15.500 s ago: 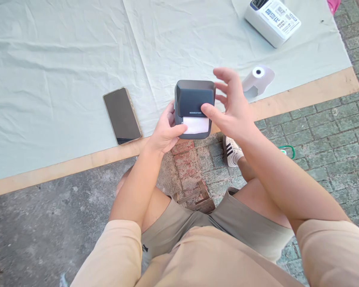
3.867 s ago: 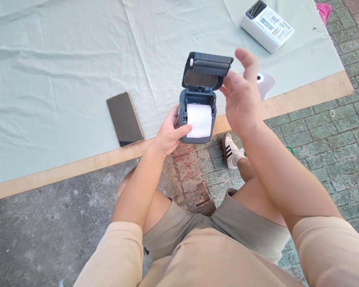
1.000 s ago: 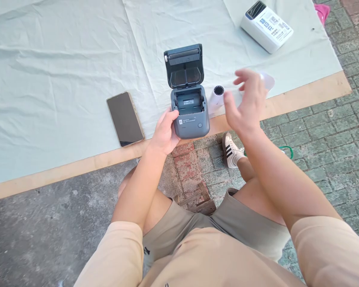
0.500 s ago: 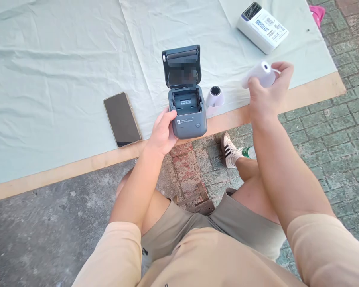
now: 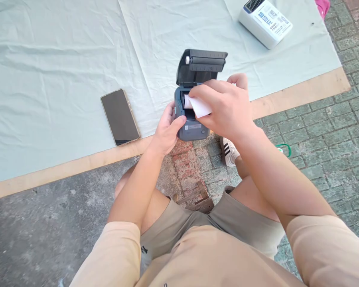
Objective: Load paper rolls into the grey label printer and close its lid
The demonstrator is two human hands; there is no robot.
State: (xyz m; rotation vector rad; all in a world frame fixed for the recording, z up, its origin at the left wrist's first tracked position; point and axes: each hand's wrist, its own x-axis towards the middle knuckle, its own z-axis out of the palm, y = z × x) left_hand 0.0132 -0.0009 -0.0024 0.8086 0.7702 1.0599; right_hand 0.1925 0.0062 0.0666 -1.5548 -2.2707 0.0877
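Left hand (image 5: 166, 133) gripping grey printer (image 5: 193, 129) at near left side, over board edge. Right hand (image 5: 225, 105) closed on white paper roll (image 5: 197, 105), set at open compartment. Lid (image 5: 201, 65) raised. Phone (image 5: 119, 116) left on cloth (image 5: 62, 59); white box (image 5: 265, 22) far right.

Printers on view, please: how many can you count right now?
2. A grey printer, lid open, sits in the left hand; a white printer lies far right on the cloth. Others may be hidden.

Small dark grey plastic printer (image 5: 194, 129), lid raised upright; white paper roll (image 5: 199, 107) partly inside its open compartment
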